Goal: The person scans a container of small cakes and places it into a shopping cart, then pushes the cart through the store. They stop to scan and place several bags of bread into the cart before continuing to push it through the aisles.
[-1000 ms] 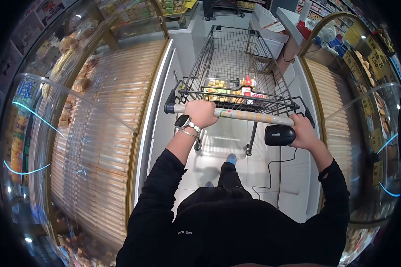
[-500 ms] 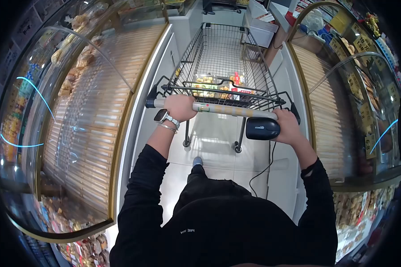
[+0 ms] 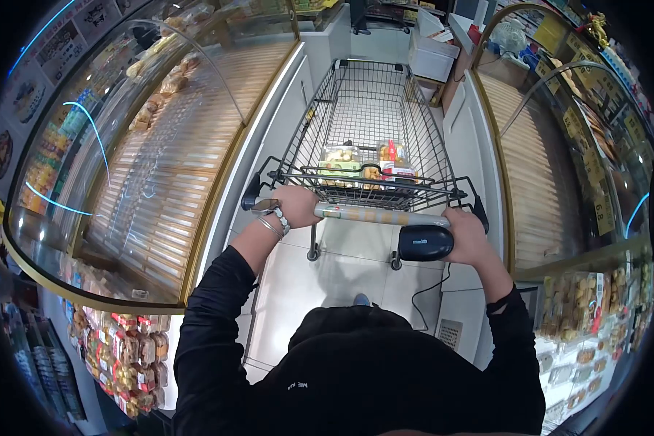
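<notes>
From my head camera, the shopping cart (image 3: 370, 65) stands in front of me, between two glass-fronted cases with slatted shelves, one to my left (image 3: 171, 218) and one to my right (image 3: 534, 200). My left hand (image 3: 296, 206) is clamped around the left part of the handle (image 3: 374, 214), fingers curled together; my right hand (image 3: 466, 236) is wrapped over the right end. With the two grips so far apart, I judge it best to press equally with both palms, keep my wrists firm and steer by small differences, so neither side of the cart brushes a case. A black device (image 3: 426, 243) sits at my right hand (whether it is fixed to the handle or to me, I cannot tell). Below it loops a dark cable (image 3: 421, 291), which my feet should avoid. A person's shoe (image 3: 361, 31) shows beyond the cart's far end, so a gentle push seems wise.

Two clear packs lie side by side inside the cart, near the handle: the left pack (image 3: 341, 163) carries a pale green label, the right pack (image 3: 392, 154) a red one, neither readable. The handle bears orange print, also illegible. On a yellow price tag (image 3: 601, 215) at the right case I read 6.8; the small lettering on my black top (image 3: 385, 385) is too blurred.
</notes>
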A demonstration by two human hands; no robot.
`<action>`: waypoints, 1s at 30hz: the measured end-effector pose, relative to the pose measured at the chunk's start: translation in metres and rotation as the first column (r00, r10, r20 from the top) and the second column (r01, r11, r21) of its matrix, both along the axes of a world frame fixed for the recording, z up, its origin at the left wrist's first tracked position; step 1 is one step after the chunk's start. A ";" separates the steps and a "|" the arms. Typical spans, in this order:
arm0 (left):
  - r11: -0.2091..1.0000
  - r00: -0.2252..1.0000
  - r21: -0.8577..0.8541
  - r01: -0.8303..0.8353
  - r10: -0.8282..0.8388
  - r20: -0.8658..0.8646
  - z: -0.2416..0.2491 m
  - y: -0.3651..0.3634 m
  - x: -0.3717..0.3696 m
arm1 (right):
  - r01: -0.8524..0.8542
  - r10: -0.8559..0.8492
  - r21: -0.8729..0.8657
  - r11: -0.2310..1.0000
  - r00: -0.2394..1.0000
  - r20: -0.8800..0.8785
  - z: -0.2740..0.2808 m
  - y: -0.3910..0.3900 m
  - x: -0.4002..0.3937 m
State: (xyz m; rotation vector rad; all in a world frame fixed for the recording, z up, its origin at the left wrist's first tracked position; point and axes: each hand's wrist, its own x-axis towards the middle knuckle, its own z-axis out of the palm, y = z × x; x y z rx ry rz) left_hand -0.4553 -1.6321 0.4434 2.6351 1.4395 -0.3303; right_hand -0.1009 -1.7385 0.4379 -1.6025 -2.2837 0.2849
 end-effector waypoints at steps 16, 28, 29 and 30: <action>0.999 0.998 0.039 -0.003 0.000 0.062 -0.009 -0.224 -0.079 | 0.038 -0.227 -0.379 0.925 0.853 -0.469 0.024 -0.238 -0.081; 0.998 0.998 0.066 0.010 -0.013 0.056 0.008 -0.353 -0.138 | 0.039 -0.060 -0.132 0.991 0.986 -0.158 0.028 -0.374 -0.151; 0.998 0.999 0.068 -0.003 -0.001 0.050 0.006 -0.365 -0.141 | 0.042 -0.063 -0.137 0.990 0.987 -0.149 0.028 -0.387 -0.155; 0.997 0.999 0.083 -0.007 0.003 0.044 0.004 -0.375 -0.145 | 0.047 -0.068 -0.144 0.989 0.988 -0.140 0.030 -0.399 -0.160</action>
